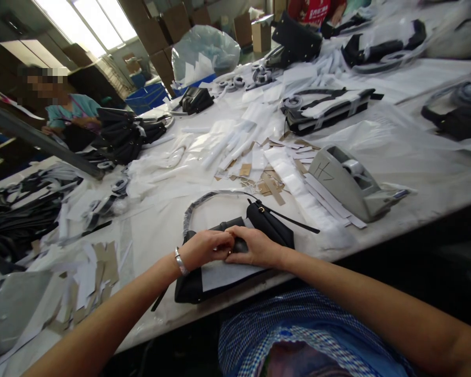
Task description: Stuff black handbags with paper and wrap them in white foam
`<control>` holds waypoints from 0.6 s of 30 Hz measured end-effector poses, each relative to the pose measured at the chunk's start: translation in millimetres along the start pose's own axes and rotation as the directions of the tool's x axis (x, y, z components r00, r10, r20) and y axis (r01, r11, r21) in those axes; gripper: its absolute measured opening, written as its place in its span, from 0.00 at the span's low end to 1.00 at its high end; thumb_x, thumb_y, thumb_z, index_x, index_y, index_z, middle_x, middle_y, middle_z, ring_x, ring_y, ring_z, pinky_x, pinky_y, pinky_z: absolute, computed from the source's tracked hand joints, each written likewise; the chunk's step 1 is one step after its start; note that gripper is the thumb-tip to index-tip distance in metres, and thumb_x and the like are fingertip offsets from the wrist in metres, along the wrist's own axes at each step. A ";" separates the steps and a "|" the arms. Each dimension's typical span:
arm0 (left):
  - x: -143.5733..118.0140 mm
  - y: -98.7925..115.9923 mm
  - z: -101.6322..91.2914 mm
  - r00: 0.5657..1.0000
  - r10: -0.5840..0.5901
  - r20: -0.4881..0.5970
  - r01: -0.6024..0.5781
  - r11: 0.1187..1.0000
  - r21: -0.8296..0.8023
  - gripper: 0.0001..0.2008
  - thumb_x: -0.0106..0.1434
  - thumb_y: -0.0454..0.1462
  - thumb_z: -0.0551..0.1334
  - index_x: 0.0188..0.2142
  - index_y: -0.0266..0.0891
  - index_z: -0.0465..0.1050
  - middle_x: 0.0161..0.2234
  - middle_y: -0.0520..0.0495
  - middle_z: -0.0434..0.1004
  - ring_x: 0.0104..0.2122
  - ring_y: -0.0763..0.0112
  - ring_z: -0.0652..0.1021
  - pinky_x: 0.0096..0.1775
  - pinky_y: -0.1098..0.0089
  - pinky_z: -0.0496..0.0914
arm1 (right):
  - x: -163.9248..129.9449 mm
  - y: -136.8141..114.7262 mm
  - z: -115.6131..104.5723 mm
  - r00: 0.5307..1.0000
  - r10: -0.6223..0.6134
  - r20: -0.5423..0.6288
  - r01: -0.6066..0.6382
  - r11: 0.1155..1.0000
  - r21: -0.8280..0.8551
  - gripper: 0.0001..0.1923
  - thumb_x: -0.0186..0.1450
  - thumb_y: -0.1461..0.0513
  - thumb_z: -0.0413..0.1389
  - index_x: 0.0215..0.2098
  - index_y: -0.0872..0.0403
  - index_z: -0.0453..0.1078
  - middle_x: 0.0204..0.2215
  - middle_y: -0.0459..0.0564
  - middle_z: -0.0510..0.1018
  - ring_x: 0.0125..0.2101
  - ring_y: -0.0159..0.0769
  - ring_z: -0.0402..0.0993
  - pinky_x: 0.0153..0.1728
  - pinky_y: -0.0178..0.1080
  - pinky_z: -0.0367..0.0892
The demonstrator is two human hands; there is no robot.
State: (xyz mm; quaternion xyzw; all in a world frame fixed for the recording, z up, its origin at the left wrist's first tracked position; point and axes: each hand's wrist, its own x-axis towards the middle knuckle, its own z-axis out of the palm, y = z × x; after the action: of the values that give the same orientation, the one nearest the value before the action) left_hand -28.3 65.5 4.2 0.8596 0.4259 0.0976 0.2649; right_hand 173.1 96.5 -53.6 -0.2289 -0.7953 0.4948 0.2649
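Observation:
A black handbag [189, 285] lies near the table's front edge, with a white sheet [227, 275] against its near side. Its handle [194, 206], in clear wrap, arches behind it, and a thin strap with a gold buckle sticks out to the right. My left hand [212, 245], below a silver bracelet [180, 262], has its fingers curled at the middle of the bag. Facing it, my right hand [255, 246] has thumb and fingers bent around the same spot. The fingertips of both hands meet there, closed on a part of the bag that they largely hide.
A grey tape dispenser [339, 180] stands to the right. Cardboard tags [272, 186] and plastic sleeves [235, 136] are strewn beyond the bag. Paper strips [88, 277] and black straps [27, 220] lie left. Other black bags [329, 110] sit farther back. Co-workers [73, 110] are across the table.

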 end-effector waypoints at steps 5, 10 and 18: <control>1.0 3.2 -4.7 0.995 -0.094 0.031 0.098 0.980 -0.176 0.09 0.59 0.30 0.60 0.39 0.41 0.72 0.29 0.56 0.77 0.27 0.78 0.75 0.33 0.78 0.69 | -0.7 4.8 1.9 1.000 -0.026 -0.011 0.025 1.000 -0.017 0.25 0.58 0.55 0.68 0.49 0.54 0.69 0.42 0.50 0.78 0.42 0.41 0.75 0.43 0.40 0.69; 2.8 5.5 -14.9 0.989 -0.068 0.131 0.094 0.976 -0.196 0.06 0.62 0.31 0.60 0.38 0.40 0.73 0.31 0.54 0.79 0.29 0.77 0.77 0.35 0.77 0.69 | -0.7 3.7 1.9 0.999 -0.041 -0.013 0.041 0.999 -0.008 0.26 0.57 0.55 0.68 0.50 0.54 0.69 0.42 0.50 0.78 0.42 0.41 0.75 0.43 0.39 0.69; 6.7 3.3 -25.9 0.972 0.058 0.230 -0.016 0.984 -0.180 0.06 0.66 0.33 0.59 0.40 0.40 0.75 0.34 0.49 0.81 0.32 0.75 0.79 0.36 0.78 0.70 | -0.6 2.3 1.6 0.999 -0.033 -0.002 0.033 0.999 0.000 0.29 0.56 0.56 0.70 0.52 0.53 0.69 0.44 0.50 0.79 0.44 0.42 0.76 0.45 0.40 0.69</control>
State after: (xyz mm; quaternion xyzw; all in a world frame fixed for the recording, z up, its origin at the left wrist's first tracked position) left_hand -32.1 78.8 27.3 0.8461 0.3651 0.0380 0.3866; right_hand 172.8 96.0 -56.4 -0.2161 -0.7989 0.4901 0.2737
